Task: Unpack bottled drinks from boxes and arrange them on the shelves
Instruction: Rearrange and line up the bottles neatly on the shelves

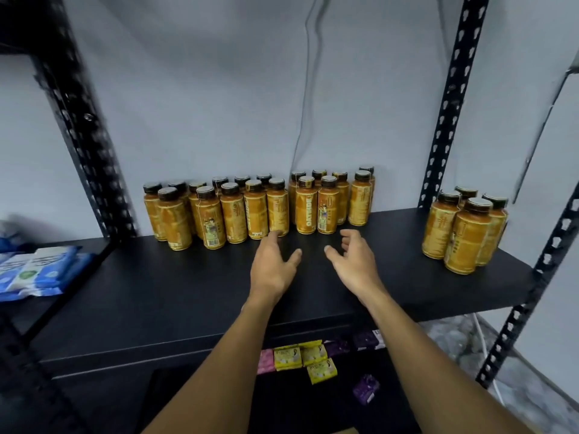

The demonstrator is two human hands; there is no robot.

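One wide black shelf board [141, 277] on my feed, with two upright rows of orange dark-capped drink bottles [255, 211] along its back and a smaller clump [463, 233] well apart to the right. Both hands empty, fingers loose: left hand [272, 264] nearest, at the front row, right hand [354, 261] just short, nothing between.

- left hand [272, 264] — fingers stretched forward, tips at the foot of the nearest bottle [278, 211]; contact uncertain.
- right hand [354, 261] — just beside the left, fingers loosely curled, holding nothing.
- left cluster [216, 211] of amber, dark-capped bottles: upright, beyond the left hand.
- middle cluster [326, 202]: upright, just beyond the right hand.
- four bottles [463, 230]: well to the right of the right hand.
- black shelf [156, 292]: under both hands.
- blue packs [37, 270]: far left of the left hand.
- yellow sachets [300, 355], purple sachets [366, 388]: below the forearms.
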